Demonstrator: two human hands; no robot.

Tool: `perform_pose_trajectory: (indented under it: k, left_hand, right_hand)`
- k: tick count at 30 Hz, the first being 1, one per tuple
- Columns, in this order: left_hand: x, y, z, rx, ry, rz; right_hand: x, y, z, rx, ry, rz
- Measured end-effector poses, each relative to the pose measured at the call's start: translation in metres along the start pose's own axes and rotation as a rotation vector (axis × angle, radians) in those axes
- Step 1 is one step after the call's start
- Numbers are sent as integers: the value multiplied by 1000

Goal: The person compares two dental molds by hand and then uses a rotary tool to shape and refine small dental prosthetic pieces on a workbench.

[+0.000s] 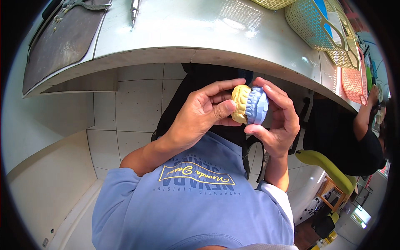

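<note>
Two dental casts are held pressed together over my lap, below the bench edge, their tooth rows facing each other. My left hand [210, 110] grips the yellow cast [240, 101] from the left, thumb and fingertips on it. My right hand [279, 118] grips the pale blue cast [258, 106] from the right, its fingers curled over the top and the thumb underneath.
The white bench [187, 29] spans the top, carrying a dark mat [60, 50] with a metal tool, a pen-like instrument [134, 11] and mesh baskets [308, 29]. A co-worker in black [358, 143] works at right near a lime-green chair [329, 166].
</note>
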State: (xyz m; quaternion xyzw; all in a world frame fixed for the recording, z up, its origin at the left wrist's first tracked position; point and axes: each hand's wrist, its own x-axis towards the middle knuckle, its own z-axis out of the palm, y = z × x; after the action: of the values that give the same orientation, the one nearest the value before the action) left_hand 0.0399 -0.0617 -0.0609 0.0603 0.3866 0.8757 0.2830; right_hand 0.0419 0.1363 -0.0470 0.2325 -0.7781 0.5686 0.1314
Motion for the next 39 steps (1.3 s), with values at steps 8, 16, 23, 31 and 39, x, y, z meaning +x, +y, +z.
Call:
perform_pose_trajectory:
  k: [8, 16, 23, 31, 39]
  left_hand:
    - [2, -3, -3, -13, 60, -28]
    - [4, -7, -7, -35, 94, -39]
    - [4, -7, -8, -19, 99, -39]
    - [2, 5, -7, 154, 79, 76]
    - [-8, 1, 1, 276, 39, 228]
  right_hand:
    - [4, -8, -1, -90, -53, 38]
    - [2, -8, 0, -137, -71, 76]
    - [1, -6, 0, -138, -70, 40]
    - [-1, -10, 1, -247, -27, -77]
    - [-18, 0, 1, -513, 88, -356]
